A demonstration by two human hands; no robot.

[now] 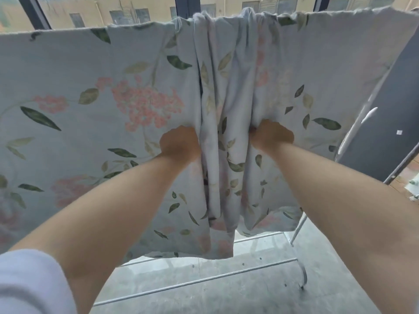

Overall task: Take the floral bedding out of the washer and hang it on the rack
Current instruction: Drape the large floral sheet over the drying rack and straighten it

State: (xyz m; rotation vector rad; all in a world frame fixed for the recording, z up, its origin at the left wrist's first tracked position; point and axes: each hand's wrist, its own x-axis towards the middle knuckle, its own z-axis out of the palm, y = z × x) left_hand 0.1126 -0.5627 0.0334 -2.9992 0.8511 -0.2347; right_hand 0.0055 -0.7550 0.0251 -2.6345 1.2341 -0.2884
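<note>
The floral bedding [95,91], pale blue with pink flowers and green leaves, hangs draped over the top bar of the drying rack [297,227], filling most of the view. Its middle is bunched into vertical folds. My left hand [179,143] grips the cloth at the left side of the bunched folds. On the right side of the same folds, my right hand [272,133] grips the cloth; its fingers are buried in the fabric. The washer is out of view.
The rack's white lower bars [204,282] and curved foot [302,279] stand on a grey tiled floor. A dark panel [385,114] leans at the right. Behind the rack are large windows [113,12] with dark frames, facing a building.
</note>
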